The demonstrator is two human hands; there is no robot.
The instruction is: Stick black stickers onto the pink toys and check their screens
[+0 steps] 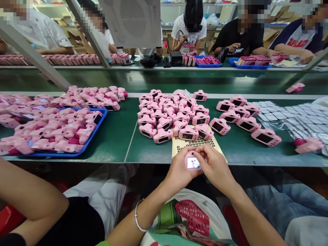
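Just off the front edge of the green bench, a small pink toy camera (pixel 194 163) is held between my two hands, its lit screen facing me with a cartoon figure on it. My left hand (pixel 179 169) wraps round its left side. My right hand (pixel 214 165) closes on the right side, with fingers bent over the top and the thumb near the screen. Beyond them a yellow sheet (pixel 220 150) printed with small black squares lies on the bench. Several pink cameras (pixel 188 133) with dark screens crowd its far end.
A blue tray (pixel 98 131) heaped with pink cameras stands at left. More cameras (pixel 247 123) and sheets of white labels (pixel 302 118) lie at right. Seated people flank me; others work across the conveyor (pixel 153 78). A slanted metal post (pixel 33 51) rises at left.
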